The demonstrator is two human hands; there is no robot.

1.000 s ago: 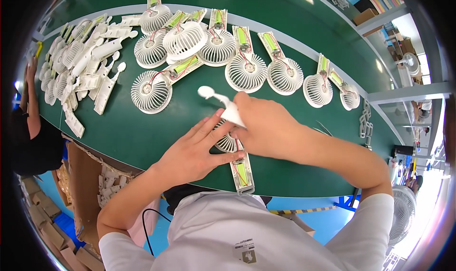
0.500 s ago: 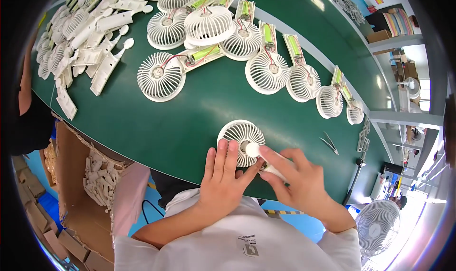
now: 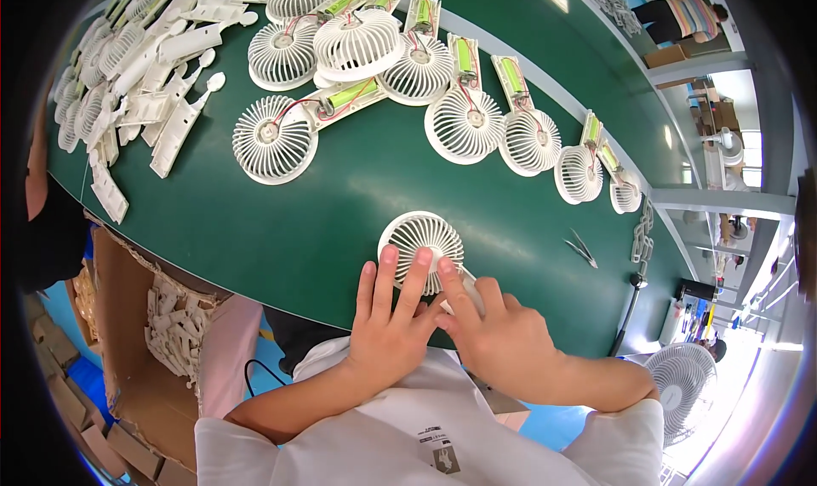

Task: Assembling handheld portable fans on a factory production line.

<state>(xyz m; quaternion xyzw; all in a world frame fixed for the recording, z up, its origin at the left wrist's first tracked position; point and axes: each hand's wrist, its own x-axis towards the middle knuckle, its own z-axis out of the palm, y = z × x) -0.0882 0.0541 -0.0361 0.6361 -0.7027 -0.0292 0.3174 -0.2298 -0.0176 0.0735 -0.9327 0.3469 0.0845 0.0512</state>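
Note:
A white handheld-fan half with a ribbed round cage (image 3: 408, 231) lies on the green table in front of me. Over its hub sits the round end of a white handle cover (image 3: 470, 290), whose shaft runs toward my right hand. My left hand (image 3: 390, 328) has its fingers stretched and spread, their tips resting across the cage's near side. Closed around the cover's shaft, my right hand (image 3: 502, 345) presses its index finger near the round end. The thumbs nearly meet at the near edge. My fingers hide the lower cage and most of the handle.
Several fan halves (image 3: 464, 124) with green batteries and red wires line the far side. White handle covers (image 3: 174, 137) are heaped at far left. Tweezers (image 3: 582, 248) and a grey chain (image 3: 643, 231) lie right. A carton (image 3: 128, 333) of white parts stands lower left.
The handle cover, earlier pinched in my right fingers over the fan, now sits lower on it. My right index finger has moved onto the cover. The whole view has shifted slightly.

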